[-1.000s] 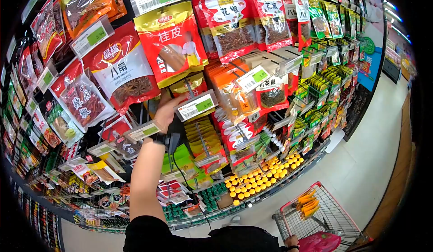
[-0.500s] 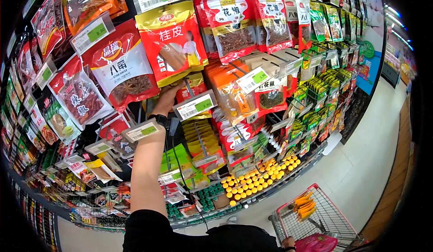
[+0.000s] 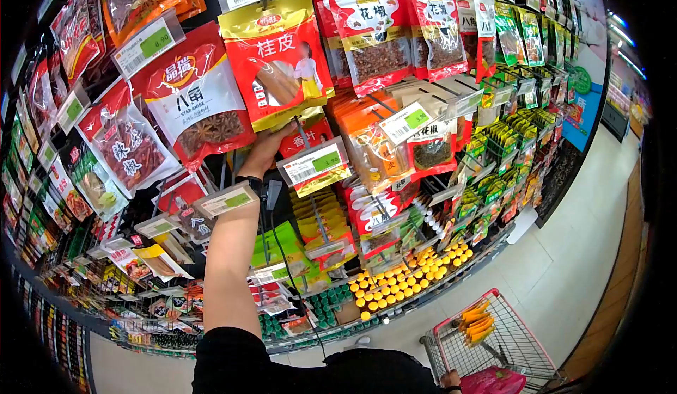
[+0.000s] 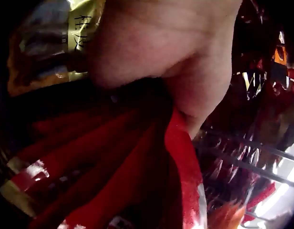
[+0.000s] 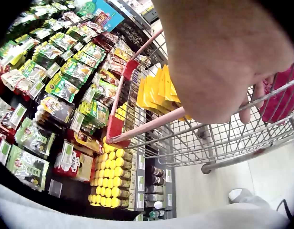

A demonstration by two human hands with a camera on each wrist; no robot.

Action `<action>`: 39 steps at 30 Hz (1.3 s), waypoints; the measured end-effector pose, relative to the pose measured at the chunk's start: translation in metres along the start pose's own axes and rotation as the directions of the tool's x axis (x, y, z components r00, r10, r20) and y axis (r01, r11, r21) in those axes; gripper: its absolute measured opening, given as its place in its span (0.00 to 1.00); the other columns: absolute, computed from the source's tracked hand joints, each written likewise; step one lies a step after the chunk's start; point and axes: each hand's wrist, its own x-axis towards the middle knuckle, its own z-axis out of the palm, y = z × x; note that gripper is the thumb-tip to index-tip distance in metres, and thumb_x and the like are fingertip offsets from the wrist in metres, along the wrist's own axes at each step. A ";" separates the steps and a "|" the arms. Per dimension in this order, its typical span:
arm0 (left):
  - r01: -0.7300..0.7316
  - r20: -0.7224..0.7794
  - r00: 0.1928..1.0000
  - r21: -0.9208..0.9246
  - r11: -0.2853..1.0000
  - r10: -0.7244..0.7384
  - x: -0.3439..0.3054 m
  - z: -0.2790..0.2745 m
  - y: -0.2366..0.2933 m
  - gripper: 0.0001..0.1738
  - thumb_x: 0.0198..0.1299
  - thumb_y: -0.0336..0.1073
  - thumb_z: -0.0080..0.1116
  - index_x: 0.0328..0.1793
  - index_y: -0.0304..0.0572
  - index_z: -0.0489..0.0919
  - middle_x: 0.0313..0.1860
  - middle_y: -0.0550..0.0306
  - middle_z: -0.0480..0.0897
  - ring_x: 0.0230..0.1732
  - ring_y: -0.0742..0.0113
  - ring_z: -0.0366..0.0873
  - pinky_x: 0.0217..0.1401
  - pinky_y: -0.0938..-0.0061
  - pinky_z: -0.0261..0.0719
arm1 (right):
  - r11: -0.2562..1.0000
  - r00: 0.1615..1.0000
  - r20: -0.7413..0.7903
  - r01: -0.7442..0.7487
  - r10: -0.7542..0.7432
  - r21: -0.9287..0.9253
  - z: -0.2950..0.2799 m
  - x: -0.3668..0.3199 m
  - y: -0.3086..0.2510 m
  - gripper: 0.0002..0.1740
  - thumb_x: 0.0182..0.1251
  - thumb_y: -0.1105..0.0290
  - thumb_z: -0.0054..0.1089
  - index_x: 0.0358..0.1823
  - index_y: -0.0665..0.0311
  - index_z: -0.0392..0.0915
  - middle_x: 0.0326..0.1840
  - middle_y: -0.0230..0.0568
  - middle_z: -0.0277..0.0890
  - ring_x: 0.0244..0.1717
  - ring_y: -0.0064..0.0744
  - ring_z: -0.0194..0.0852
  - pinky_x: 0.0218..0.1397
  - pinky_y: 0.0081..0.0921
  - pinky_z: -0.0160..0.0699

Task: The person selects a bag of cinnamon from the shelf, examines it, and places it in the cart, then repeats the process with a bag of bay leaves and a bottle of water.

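Observation:
My left hand (image 3: 264, 151) reaches in under a hanging red-and-gold cinnamon packet (image 3: 277, 63). It grips the upper edge of a red spice packet (image 3: 305, 137), one of a row on a hook behind a price tag (image 3: 314, 166). In the left wrist view, the thumb side of the hand (image 4: 170, 52) lies over that red packet (image 4: 185, 167), the fingertips mostly hidden. Low on the right, my right hand (image 3: 450, 379) holds the rim of a shopping cart (image 3: 504, 337); the right wrist view shows the hand (image 5: 223, 62) over its bar.
Orange-yellow packets (image 3: 477, 323) and a pink bag (image 3: 493, 380) are in the cart. A star anise packet (image 3: 194, 101) hangs left of my reaching arm. Yellow-capped jars (image 3: 412, 278) line the bottom shelf. Price tags on hooks jut out around the forearm.
My left hand has shifted up and deeper among the red packets, and the front red packet shows more of its face. The right hand stays on the cart.

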 end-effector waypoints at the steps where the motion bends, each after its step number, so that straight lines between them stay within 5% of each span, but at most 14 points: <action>1: -0.053 -0.014 0.998 0.082 0.995 0.054 -0.003 0.002 0.004 0.27 0.65 0.39 0.69 0.67 0.35 0.76 0.63 0.53 0.81 0.58 0.63 0.80 0.64 0.67 0.76 | 1.000 1.000 -0.002 -0.015 0.015 0.023 -0.002 -0.002 0.002 0.19 0.70 0.60 0.48 0.45 0.66 0.84 0.50 0.56 0.84 0.51 0.55 0.83 0.51 0.51 0.82; 9: -0.205 0.040 0.979 0.305 0.930 0.202 0.009 -0.020 -0.023 0.23 0.67 0.42 0.67 0.64 0.39 0.80 0.58 0.54 0.85 0.56 0.66 0.80 0.61 0.71 0.75 | 0.906 0.942 0.146 -0.331 0.302 0.263 -0.028 -0.001 -0.007 0.24 0.64 0.61 0.54 0.54 0.73 0.78 0.52 0.64 0.82 0.58 0.61 0.80 0.60 0.47 0.80; 13: -0.011 -0.090 0.995 0.251 0.968 0.035 -0.023 0.007 0.017 0.15 0.67 0.40 0.67 0.52 0.38 0.83 0.51 0.55 0.86 0.51 0.69 0.82 0.54 0.74 0.78 | 0.955 0.964 -0.016 -0.259 0.264 0.147 -0.043 -0.026 -0.032 0.22 0.63 0.62 0.54 0.51 0.74 0.78 0.51 0.66 0.82 0.57 0.64 0.80 0.59 0.49 0.80; 16: -0.105 0.054 0.994 0.195 0.975 0.097 -0.027 0.003 0.015 0.12 0.66 0.38 0.68 0.47 0.37 0.83 0.44 0.57 0.87 0.46 0.71 0.83 0.50 0.75 0.80 | 0.949 0.977 0.071 -0.213 0.202 0.232 -0.031 -0.008 -0.008 0.22 0.63 0.63 0.54 0.50 0.74 0.78 0.51 0.66 0.82 0.56 0.64 0.80 0.58 0.51 0.80; 20: -0.180 0.078 0.983 0.280 0.943 0.164 -0.048 0.009 0.025 0.10 0.66 0.35 0.67 0.46 0.36 0.83 0.40 0.57 0.87 0.40 0.73 0.83 0.46 0.77 0.81 | 0.968 0.988 0.023 -0.156 0.154 0.199 -0.027 -0.003 -0.008 0.21 0.64 0.63 0.53 0.49 0.74 0.78 0.49 0.65 0.82 0.54 0.64 0.81 0.55 0.51 0.80; 23: -0.144 0.072 0.988 0.151 0.978 0.135 -0.062 0.016 0.033 0.10 0.66 0.36 0.68 0.46 0.37 0.83 0.38 0.61 0.84 0.37 0.75 0.79 0.41 0.79 0.78 | 0.975 0.993 -0.004 -0.118 0.121 0.187 -0.026 0.003 -0.006 0.20 0.65 0.62 0.53 0.47 0.74 0.79 0.48 0.64 0.82 0.52 0.63 0.81 0.53 0.51 0.80; 27: -0.112 0.060 0.993 0.122 0.986 0.105 -0.059 0.009 0.020 0.13 0.65 0.35 0.69 0.51 0.36 0.83 0.44 0.58 0.85 0.43 0.73 0.81 0.47 0.77 0.80 | 0.979 0.995 -0.030 -0.085 0.092 0.186 -0.027 0.006 -0.004 0.20 0.66 0.62 0.52 0.46 0.73 0.79 0.46 0.62 0.83 0.50 0.62 0.81 0.51 0.52 0.80; 30: -0.253 -0.022 0.962 0.296 0.921 0.272 -0.057 0.009 0.012 0.20 0.62 0.33 0.71 0.58 0.33 0.80 0.54 0.49 0.84 0.57 0.65 0.81 0.60 0.71 0.79 | 0.979 0.996 -0.054 -0.060 0.072 0.192 -0.024 0.008 0.000 0.19 0.67 0.61 0.52 0.45 0.73 0.79 0.45 0.61 0.83 0.48 0.62 0.81 0.49 0.52 0.80; 33: -0.257 -0.004 0.962 0.316 0.913 0.273 -0.064 0.008 0.016 0.29 0.60 0.32 0.72 0.66 0.34 0.75 0.62 0.46 0.79 0.65 0.60 0.76 0.68 0.68 0.73 | 0.979 0.996 -0.079 -0.025 0.042 0.201 -0.016 0.011 0.004 0.19 0.67 0.61 0.52 0.43 0.72 0.80 0.44 0.60 0.83 0.46 0.61 0.82 0.47 0.52 0.80; 36: -0.398 0.044 0.908 0.398 0.827 0.416 -0.067 0.002 0.002 0.37 0.57 0.31 0.72 0.72 0.34 0.67 0.64 0.44 0.77 0.65 0.57 0.76 0.69 0.67 0.72 | 0.978 0.993 -0.116 0.023 0.001 0.206 -0.003 0.012 0.012 0.19 0.68 0.60 0.51 0.42 0.72 0.80 0.43 0.59 0.83 0.44 0.61 0.82 0.45 0.53 0.80; 39: -0.330 -0.067 0.907 0.500 0.801 0.415 -0.075 0.002 -0.017 0.46 0.54 0.28 0.76 0.76 0.37 0.61 0.68 0.44 0.74 0.71 0.58 0.71 0.73 0.67 0.69 | 0.981 0.983 -0.172 0.089 -0.059 0.173 0.012 0.015 0.024 0.19 0.68 0.60 0.53 0.43 0.72 0.79 0.39 0.59 0.83 0.42 0.62 0.82 0.42 0.53 0.80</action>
